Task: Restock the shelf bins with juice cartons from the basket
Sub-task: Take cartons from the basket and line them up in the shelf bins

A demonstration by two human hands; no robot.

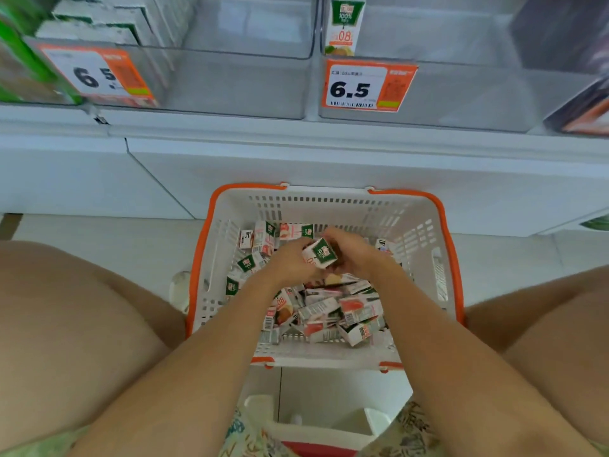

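A small juice carton sits tilted between both hands above the middle of the basket. The left hand curls round its left side and the right hand closes over its right, the two hands meeting on it. Beneath them loose cartons lie jumbled in the white, orange-rimmed basket on the floor. Above, clear shelf bins carry 6.5 price tags; one carton stands upright in the right bin.
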